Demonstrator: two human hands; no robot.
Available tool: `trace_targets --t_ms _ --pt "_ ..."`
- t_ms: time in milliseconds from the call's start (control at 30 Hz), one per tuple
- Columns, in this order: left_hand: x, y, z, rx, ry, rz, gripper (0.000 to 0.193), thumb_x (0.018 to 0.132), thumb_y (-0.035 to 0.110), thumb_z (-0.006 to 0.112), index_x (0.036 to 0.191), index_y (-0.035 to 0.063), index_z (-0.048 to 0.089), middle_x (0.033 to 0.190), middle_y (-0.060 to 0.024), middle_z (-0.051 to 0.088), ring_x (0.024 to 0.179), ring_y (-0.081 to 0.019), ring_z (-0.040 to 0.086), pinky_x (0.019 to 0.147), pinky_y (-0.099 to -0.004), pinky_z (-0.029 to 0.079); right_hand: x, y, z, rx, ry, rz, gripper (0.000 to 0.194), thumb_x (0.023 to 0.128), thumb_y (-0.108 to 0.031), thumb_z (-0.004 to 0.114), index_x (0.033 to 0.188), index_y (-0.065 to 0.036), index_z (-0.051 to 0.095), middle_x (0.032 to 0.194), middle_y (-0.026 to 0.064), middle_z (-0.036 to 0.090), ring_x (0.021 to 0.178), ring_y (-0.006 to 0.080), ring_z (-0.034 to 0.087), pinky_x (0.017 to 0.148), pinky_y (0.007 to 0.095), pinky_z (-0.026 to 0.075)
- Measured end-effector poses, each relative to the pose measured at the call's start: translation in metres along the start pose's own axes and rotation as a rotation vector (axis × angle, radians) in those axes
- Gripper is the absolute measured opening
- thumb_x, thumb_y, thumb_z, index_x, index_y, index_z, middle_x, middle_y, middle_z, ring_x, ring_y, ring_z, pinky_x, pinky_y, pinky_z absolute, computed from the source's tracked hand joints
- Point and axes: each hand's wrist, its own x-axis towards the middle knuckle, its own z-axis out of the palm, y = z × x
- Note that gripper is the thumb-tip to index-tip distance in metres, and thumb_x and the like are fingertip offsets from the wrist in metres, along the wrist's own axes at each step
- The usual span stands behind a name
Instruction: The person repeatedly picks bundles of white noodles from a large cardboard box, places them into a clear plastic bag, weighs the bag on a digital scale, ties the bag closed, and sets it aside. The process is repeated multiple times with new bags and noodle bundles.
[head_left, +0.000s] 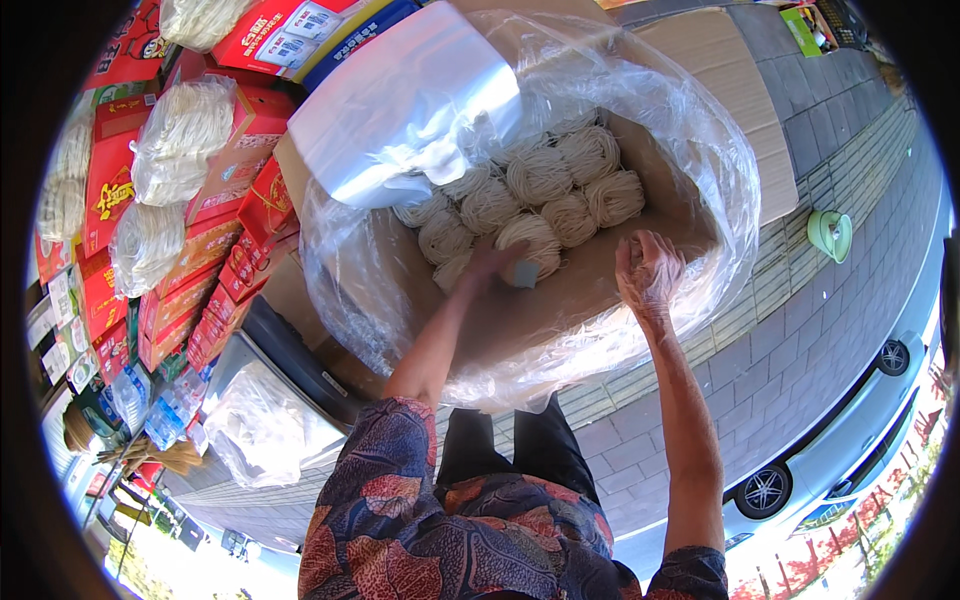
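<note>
Round bundles of dried noodles (540, 176) lie in rows inside a large cardboard box (645, 225) with a clear plastic liner (720, 157) spread over its rim. A stack of clear plastic bags (405, 97) covers the box's upper left part and hides some bundles. My left hand (495, 262), blurred by motion, is at the front bundles; its grip is unclear. Beside it is a small pale square piece (526, 274). At the right inner side of the box, my right hand (651, 266) has curled fingers; whether they hold anything is hidden.
Red gift boxes (169, 262) and bagged noodles (184, 139) are stacked at left. A white plastic bag (259, 424) lies on a surface at lower left. Paving surrounds a pale green bucket (829, 234) at right. A silver car (832, 450) stands beyond at lower right.
</note>
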Motion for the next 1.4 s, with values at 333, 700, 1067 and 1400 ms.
trace_targets --t_ms 333,700,1067,1400 --pt "-0.012 0.024 0.011 0.259 0.03 0.008 0.072 0.08 0.031 0.08 0.135 -0.0016 0.048 0.124 -0.0163 0.06 0.11 -0.0228 0.059 0.091 -0.0345 0.05 0.0 0.001 0.001 0.004 0.004 -0.015 0.012 0.077 -0.019 0.066 0.078 -0.008 0.06 0.08 0.007 0.064 0.078 0.0296 0.06 0.071 0.0448 0.043" --pt "0.019 -0.003 0.001 0.368 0.074 0.073 0.099 0.073 0.039 0.083 0.146 -0.0035 0.03 0.136 -0.0227 0.049 0.123 -0.0286 0.052 0.101 -0.039 0.044 0.002 -0.003 0.003 0.034 0.092 -0.069 0.012 0.075 -0.015 0.066 0.071 -0.011 0.056 0.067 0.0023 0.058 0.07 0.027 0.057 0.066 0.0418 0.041" --pt "0.041 -0.05 -0.047 0.107 -0.303 0.204 0.091 0.074 0.012 0.079 0.15 0.0055 0.029 0.147 -0.0171 0.041 0.134 -0.0264 0.041 0.111 -0.0353 0.034 0.003 -0.008 -0.002 0.036 0.009 -0.038 0.01 0.075 -0.017 0.065 0.077 -0.01 0.059 0.078 0.0055 0.063 0.078 0.0293 0.06 0.07 0.0443 0.042" --pt "0.005 0.032 -0.025 0.073 -0.337 0.018 0.088 0.07 0.009 0.072 0.149 0.0077 0.033 0.144 -0.0112 0.045 0.134 -0.0218 0.04 0.113 -0.0336 0.029 0.001 -0.003 -0.003 0.004 0.013 -0.022 0.01 0.075 -0.016 0.065 0.075 -0.009 0.058 0.077 0.0075 0.063 0.077 0.0298 0.06 0.069 0.0445 0.042"
